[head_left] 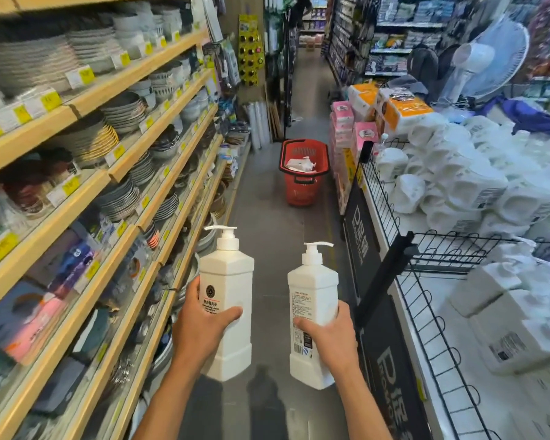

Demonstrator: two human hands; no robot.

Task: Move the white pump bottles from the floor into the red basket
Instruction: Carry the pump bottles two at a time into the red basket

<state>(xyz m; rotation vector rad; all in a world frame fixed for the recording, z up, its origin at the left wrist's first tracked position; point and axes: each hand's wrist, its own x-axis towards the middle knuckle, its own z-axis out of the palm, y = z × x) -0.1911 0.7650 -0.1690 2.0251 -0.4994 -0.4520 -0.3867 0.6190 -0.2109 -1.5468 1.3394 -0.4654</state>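
carry step: my left hand [204, 325] is wrapped around one white pump bottle [227, 300], my right hand [327, 336] around a second pump bottle [311, 309] — both upright, off the floor [267, 217], held out in front of me. the red basket [303, 173] stands well ahead down the aisle, on the floor beside the pink tissue packs [343, 122], with white pump bottles already lying in it. next move, as i read it: walk the aisle up to the basket, lower both bottles over the rim, let go without knocking the pump heads. labels: left bottle has a round dark logo and a few lines of print, too small to read; right bottle shows fine print and a barcode, also illegible. the black sign [361, 239] on the wire bin [426, 281] at right carries large letters — can't make them out reliably.
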